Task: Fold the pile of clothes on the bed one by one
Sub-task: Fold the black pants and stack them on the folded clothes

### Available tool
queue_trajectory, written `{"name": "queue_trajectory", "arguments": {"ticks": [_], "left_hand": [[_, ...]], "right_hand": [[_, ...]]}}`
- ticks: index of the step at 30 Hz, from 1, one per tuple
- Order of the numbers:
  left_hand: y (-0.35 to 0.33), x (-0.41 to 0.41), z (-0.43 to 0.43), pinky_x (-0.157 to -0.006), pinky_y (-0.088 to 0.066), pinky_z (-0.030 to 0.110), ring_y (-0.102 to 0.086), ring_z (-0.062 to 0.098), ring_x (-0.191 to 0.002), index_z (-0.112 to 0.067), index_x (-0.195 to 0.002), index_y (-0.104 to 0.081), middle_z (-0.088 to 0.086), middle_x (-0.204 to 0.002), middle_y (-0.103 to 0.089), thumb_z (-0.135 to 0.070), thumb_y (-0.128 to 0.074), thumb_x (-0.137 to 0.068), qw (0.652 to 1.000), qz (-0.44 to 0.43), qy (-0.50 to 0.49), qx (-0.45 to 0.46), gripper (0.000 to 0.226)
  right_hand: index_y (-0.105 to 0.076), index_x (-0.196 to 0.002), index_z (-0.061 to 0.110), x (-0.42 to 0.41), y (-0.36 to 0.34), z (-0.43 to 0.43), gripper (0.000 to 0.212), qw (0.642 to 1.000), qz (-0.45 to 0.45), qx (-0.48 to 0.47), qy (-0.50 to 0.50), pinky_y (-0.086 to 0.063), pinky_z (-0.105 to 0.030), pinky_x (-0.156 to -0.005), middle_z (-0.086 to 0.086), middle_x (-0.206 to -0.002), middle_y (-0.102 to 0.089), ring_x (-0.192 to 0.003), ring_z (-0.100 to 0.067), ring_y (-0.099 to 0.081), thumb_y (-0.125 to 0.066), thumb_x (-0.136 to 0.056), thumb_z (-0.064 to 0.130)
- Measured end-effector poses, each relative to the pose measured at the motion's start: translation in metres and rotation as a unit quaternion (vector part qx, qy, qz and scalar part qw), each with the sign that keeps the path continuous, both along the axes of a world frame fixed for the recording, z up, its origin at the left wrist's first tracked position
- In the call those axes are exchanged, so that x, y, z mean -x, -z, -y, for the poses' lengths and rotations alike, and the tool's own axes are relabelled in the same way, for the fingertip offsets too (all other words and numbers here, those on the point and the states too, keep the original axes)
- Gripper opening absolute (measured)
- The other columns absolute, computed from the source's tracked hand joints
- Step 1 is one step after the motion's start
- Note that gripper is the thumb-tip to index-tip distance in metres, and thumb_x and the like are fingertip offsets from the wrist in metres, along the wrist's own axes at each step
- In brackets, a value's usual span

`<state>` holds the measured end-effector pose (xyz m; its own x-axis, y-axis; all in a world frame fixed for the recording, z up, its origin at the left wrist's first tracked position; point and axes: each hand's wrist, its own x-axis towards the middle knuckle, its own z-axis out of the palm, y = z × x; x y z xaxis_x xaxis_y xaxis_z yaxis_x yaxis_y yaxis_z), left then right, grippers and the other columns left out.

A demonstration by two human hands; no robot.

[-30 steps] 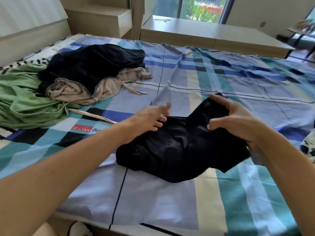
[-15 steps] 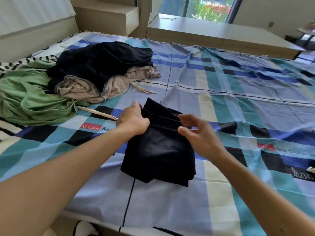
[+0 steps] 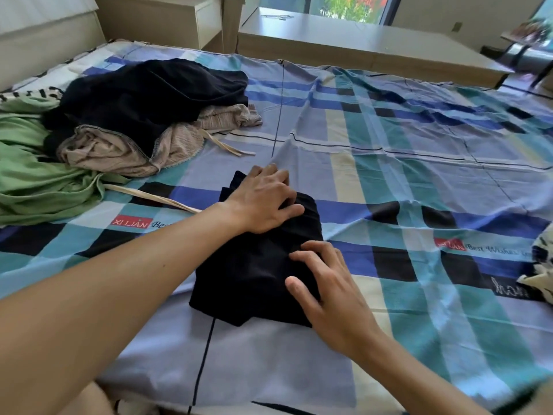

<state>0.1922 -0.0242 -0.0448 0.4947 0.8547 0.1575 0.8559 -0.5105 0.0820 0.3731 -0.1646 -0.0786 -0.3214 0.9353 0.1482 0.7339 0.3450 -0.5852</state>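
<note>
Black garment [image 3: 254,280] is down to a compact folded block on the bed [image 3: 389,163], near edge, frame centre. Long axis runs roughly 6–12, narrower end at 12. Left hand [image 3: 263,202] lies flat on the 12 end, right hand [image 3: 326,292] on the 4 edge. Fingers [image 3: 308,252] of both are spread and pressing, no pinch. Looks like final smoothing. Pile [image 3: 143,115] at 10 is unfolded: dark, beige and green pieces left.

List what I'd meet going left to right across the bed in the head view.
green garment → beige garment → folded black garment, with the left hand and right hand pressing on it → patterned fabric at the right edge.
</note>
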Motion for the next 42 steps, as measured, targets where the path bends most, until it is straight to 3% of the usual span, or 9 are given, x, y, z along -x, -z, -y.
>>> {"name": "queue_trajectory", "arguments": {"ticks": [6,12,18,26,29,32,34,39,42], "left_hand": [[0.006,-0.028,-0.018,-0.092,-0.047,0.041,-0.057,0.022,-0.098,-0.024,-0.088,-0.067,-0.011,-0.082,-0.047,-0.052,-0.056,-0.095,0.99,0.034,0.011,0.138,0.03],[0.01,-0.039,-0.032,-0.086,-0.044,0.034,-0.052,0.018,-0.095,-0.028,-0.101,-0.061,-0.009,-0.092,-0.051,-0.043,-0.062,-0.094,0.988,0.031,0.0,0.149,0.016],[0.006,-0.038,-0.037,-0.078,-0.037,0.032,-0.054,0.02,-0.097,-0.028,-0.086,-0.059,-0.009,-0.086,-0.054,-0.03,-0.065,-0.094,0.992,0.063,-0.029,0.105,0.01],[-0.002,-0.038,-0.039,-0.086,-0.038,0.038,-0.058,0.03,-0.109,-0.022,-0.101,-0.064,0.005,-0.116,-0.061,-0.028,-0.055,-0.099,0.987,0.057,-0.142,0.038,0.01],[-0.007,-0.041,-0.034,-0.08,-0.038,0.034,-0.056,0.025,-0.101,-0.018,-0.091,-0.062,0.0,-0.1,-0.059,-0.035,-0.051,-0.1,0.995,0.074,-0.051,0.033,0.022],[-0.013,-0.046,-0.023,-0.069,-0.045,0.033,-0.058,0.015,-0.077,-0.02,-0.079,-0.063,-0.007,-0.079,-0.061,-0.058,-0.055,-0.093,0.985,0.013,0.034,0.17,0.041],[-0.008,-0.048,-0.019,-0.067,-0.046,0.031,-0.056,0.011,-0.069,-0.023,-0.079,-0.064,-0.012,-0.072,-0.058,-0.05,-0.065,-0.089,0.976,-0.028,0.089,0.195,0.029],[-0.005,-0.045,-0.031,-0.081,-0.051,0.04,-0.061,0.023,-0.087,-0.03,-0.079,-0.058,-0.007,-0.082,-0.06,-0.041,-0.06,-0.096,0.987,0.038,0.061,0.142,0.02],[-0.004,-0.043,-0.038,-0.079,-0.046,0.038,-0.061,0.027,-0.094,-0.027,-0.077,-0.058,-0.004,-0.086,-0.059,-0.041,-0.057,-0.099,0.992,0.049,0.02,0.114,0.026]], "right_hand": [[-0.057,-0.097,0.032,-0.02,-0.008,0.0,0.023,0.999,-0.019,0.016,0.025,-0.047,-0.028,-0.079,0.017,-0.097,-0.048,-0.093,-0.008,-0.054,-0.056,-0.08,0.048],[-0.059,-0.085,0.029,-0.029,-0.005,-0.002,0.012,1.0,0.0,-0.016,-0.013,-0.046,-0.025,-0.071,0.016,-0.086,-0.052,-0.082,-0.009,-0.055,-0.071,-0.085,0.032],[-0.055,-0.069,0.029,-0.029,-0.015,-0.006,0.025,0.998,-0.005,0.014,-0.063,-0.044,-0.025,-0.074,0.013,-0.076,-0.056,-0.079,-0.011,-0.056,-0.073,-0.086,0.025],[-0.063,-0.069,0.026,-0.03,-0.024,0.001,0.021,0.988,0.001,0.105,-0.112,-0.043,-0.021,-0.079,0.012,-0.08,-0.061,-0.084,-0.009,-0.056,-0.075,-0.087,0.026],[-0.067,-0.079,0.028,-0.031,-0.018,0.002,0.012,0.994,-0.04,0.077,-0.063,-0.043,-0.018,-0.076,0.011,-0.084,-0.061,-0.089,-0.011,-0.058,-0.068,-0.091,0.031],[-0.072,-0.09,0.028,-0.032,-0.014,0.0,0.008,0.994,-0.079,0.069,-0.022,-0.043,-0.016,-0.078,0.012,-0.09,-0.061,-0.089,-0.009,-0.06,-0.066,-0.093,0.031],[-0.072,-0.091,0.027,-0.032,-0.011,-0.002,0.006,0.994,-0.092,0.061,-0.011,-0.044,-0.016,-0.078,0.012,-0.093,-0.06,-0.089,-0.01,-0.061,-0.067,-0.093,0.03],[-0.067,-0.09,0.03,-0.034,-0.011,-0.002,0.016,0.993,-0.099,0.057,-0.024,-0.046,-0.021,-0.083,0.013,-0.096,-0.058,-0.094,-0.013,-0.06,-0.075,-0.081,0.04],[-0.065,-0.086,0.028,-0.033,-0.008,-0.003,0.011,0.995,-0.089,0.031,-0.024,-0.047,-0.026,-0.081,0.013,-0.094,-0.057,-0.09,-0.013,-0.059,-0.075,-0.083,0.028]]}}
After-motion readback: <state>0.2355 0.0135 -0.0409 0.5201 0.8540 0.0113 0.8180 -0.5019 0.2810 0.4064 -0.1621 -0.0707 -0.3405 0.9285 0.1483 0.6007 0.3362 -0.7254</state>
